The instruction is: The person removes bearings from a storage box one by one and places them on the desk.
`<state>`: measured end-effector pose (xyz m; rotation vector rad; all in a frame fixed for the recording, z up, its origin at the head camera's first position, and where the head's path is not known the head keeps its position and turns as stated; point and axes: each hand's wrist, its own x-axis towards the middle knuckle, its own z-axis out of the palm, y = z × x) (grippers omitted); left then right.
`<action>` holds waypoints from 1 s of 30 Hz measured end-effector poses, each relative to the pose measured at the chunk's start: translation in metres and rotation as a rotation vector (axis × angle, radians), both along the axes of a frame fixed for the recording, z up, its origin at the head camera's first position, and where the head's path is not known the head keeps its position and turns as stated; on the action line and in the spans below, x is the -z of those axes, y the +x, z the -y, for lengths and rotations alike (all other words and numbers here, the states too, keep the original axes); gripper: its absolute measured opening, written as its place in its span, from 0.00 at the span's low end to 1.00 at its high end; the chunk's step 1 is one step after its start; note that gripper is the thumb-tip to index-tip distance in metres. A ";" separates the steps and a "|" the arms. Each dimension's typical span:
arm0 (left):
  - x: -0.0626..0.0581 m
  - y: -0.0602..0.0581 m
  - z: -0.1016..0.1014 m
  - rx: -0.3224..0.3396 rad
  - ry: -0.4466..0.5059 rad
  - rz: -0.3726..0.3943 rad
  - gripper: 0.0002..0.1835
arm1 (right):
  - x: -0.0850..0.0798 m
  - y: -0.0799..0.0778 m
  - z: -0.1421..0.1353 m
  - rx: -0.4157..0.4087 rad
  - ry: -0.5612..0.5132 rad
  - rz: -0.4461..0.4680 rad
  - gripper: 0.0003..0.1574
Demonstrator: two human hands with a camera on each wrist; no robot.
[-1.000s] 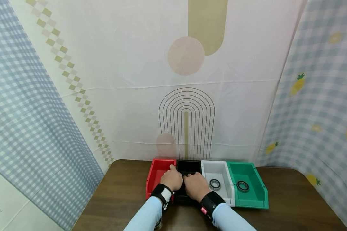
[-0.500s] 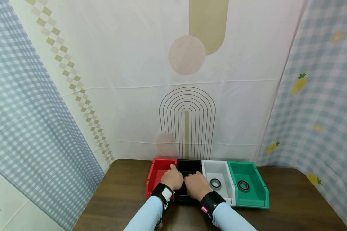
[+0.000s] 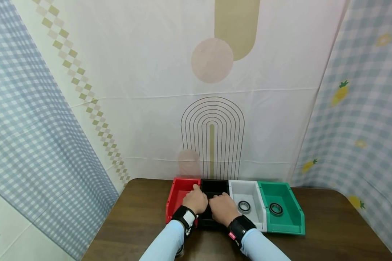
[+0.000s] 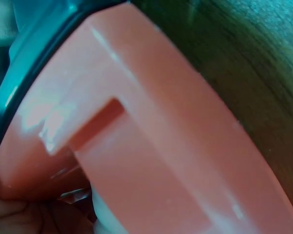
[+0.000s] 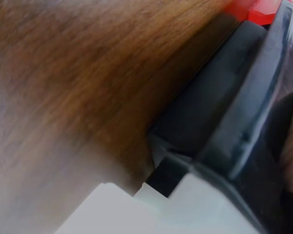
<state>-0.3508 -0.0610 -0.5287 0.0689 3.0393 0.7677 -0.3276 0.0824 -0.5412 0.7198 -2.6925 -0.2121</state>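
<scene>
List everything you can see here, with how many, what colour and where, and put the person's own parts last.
Bins: four; red, black, white, green; side by side, left to right.
Rings: two, dark and silvery; one in the white bin, one in the green.
Round object: one, silvery, mostly hidden by the left sleeve.
Table: one, brown, under the bins.
Backdrop cloth: one, white with printed shapes, behind the table.
Checked cloths: two, pale blue and white, one each side.
Left hand: one, bare, where red and black bins meet.
Right hand: one, bare, over the black bin.
Wristbands: two, mainly black, one per wrist.
Sleeves: two, light blue, at the bottom.
</scene>
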 end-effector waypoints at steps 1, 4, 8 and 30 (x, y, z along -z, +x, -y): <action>0.000 0.000 0.000 0.000 -0.001 -0.002 0.31 | 0.000 0.000 0.000 0.001 -0.001 0.006 0.13; -0.001 0.000 0.000 0.001 0.002 -0.008 0.30 | -0.001 0.000 0.000 0.004 -0.006 0.016 0.13; -0.003 0.000 0.000 -0.007 0.004 -0.003 0.30 | -0.002 0.000 0.001 0.004 -0.006 0.018 0.12; -0.003 0.000 0.000 -0.012 -0.004 0.015 0.31 | -0.001 -0.001 0.002 0.011 -0.030 0.037 0.09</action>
